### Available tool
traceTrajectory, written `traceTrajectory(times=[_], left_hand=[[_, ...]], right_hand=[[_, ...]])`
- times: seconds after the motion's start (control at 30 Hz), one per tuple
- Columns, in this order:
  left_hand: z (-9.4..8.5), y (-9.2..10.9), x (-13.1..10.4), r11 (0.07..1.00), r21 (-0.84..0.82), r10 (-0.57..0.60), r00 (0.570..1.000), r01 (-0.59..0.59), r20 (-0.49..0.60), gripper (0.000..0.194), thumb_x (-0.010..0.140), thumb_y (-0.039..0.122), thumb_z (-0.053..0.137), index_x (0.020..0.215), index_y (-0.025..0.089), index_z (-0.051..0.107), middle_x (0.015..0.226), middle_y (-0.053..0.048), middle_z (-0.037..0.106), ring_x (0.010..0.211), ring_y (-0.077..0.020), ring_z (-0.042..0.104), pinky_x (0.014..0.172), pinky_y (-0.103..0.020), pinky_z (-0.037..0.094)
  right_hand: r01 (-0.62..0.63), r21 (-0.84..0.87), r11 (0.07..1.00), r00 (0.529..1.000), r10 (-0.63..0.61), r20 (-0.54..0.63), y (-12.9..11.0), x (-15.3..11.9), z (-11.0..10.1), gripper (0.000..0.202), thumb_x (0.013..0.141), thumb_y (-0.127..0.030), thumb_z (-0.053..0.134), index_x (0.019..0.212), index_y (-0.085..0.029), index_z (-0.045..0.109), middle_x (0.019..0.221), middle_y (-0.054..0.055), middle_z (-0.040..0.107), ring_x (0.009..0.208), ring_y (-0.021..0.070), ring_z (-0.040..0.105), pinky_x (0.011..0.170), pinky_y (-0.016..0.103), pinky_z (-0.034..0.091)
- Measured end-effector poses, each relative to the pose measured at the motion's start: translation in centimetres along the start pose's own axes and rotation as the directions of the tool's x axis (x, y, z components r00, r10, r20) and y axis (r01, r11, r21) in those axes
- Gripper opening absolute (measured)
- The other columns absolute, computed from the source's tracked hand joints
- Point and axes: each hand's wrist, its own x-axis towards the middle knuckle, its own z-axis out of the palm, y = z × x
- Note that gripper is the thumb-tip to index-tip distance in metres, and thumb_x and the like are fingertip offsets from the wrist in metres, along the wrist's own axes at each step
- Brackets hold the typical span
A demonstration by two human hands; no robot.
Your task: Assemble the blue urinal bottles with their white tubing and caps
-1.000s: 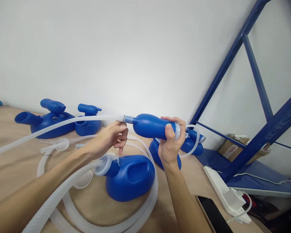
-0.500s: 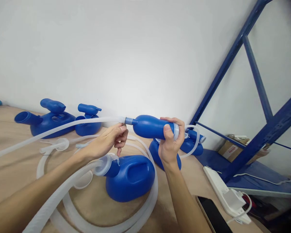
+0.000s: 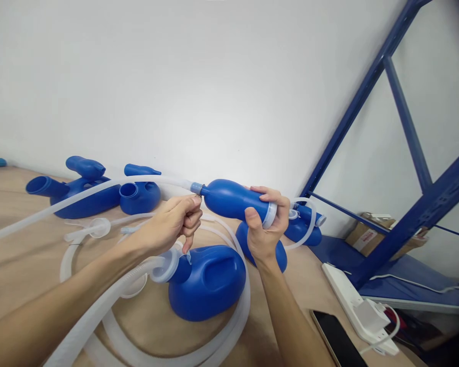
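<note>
On the brown-covered table (image 3: 7,265), the large rounded blue plastic jug (image 3: 206,285) was seen with its translucent cap (image 3: 164,267) seated at the mouth and a thick ribbed white hose (image 3: 99,300) led up to it. Two rounded blue plastic jugs (image 3: 99,201) (image 3: 147,199) at the back were left open-mouthed, with no hose fitted. The bulb-shaped blue plastic piece (image 3: 229,199) was held above the front jug, its wide end gripped by the right hand (image 3: 268,229), thumb and fingers wrapped around it. A smooth translucent white tube (image 3: 149,178) was already joined, by appearance, to the short pale-blue connector (image 3: 196,187) at its narrow end. The thin dark ring (image 3: 202,189) had been placed around the neck; whether it was tightened could not be told.

The piece looked smooth, slightly glossy and undented, and was tilted, neck higher, with a translucent collar (image 3: 270,215) around its wide end. By the left hand (image 3: 172,224), the ring seemed to be pinched between thumb and forefinger, the other fingers curled.
</note>
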Motion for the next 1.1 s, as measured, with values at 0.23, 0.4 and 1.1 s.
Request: traceTrajectory(times=[0.23, 0.4, 1.1], left_hand=[[-0.6, -0.4, 0.0, 0.998, 0.019, 0.063, 0.998, -0.063, -0.012, 0.043, 0.103, 0.036, 0.049, 0.065, 0.021, 0.034, 0.058, 0.008, 0.023, 0.046, -0.0080, 0.018, 0.033, -0.020, 0.044], [-1.5, -0.4, 0.4, 0.983, 0.175, 0.051, 0.997, -0.061, 0.061, 0.046, 0.102, 0.046, 0.049, 0.066, 0.021, 0.035, 0.058, 0.007, 0.024, 0.049, -0.0089, 0.023, 0.044, -0.025, 0.053], [-3.9, 2.8, -0.7, -0.210, 0.869, 0.699, 0.552, -0.448, 0.454, 0.018, 0.106, 0.020, 0.056, 0.115, 0.014, 0.069, 0.105, -0.008, 0.076, 0.091, -0.0167, 0.073, 0.081, -0.025, 0.058]], right_hand=[[-0.124, 0.057, 0.991, 0.989, 0.128, -0.080, 0.8, -0.4, 0.1, 0.022, 0.089, -0.034, 0.073, 0.104, -0.026, 0.060, 0.109, 0.004, 0.070, 0.108, 0.0239, 0.068, 0.098, 0.047, 0.053], [-0.166, 0.153, 0.974, 0.983, 0.176, -0.051, 1.2, -0.6, -0.1, 0.020, 0.090, -0.029, 0.075, 0.106, -0.027, 0.063, 0.111, 0.003, 0.070, 0.109, 0.0217, 0.068, 0.099, 0.044, 0.052], [-0.417, 0.256, 0.872, 0.891, 0.448, -0.073, -0.4, 0.4, 0.4, 0.024, 0.086, -0.037, 0.077, 0.100, -0.024, 0.063, 0.102, 0.002, 0.073, 0.105, 0.0216, 0.068, 0.104, 0.043, 0.048]])
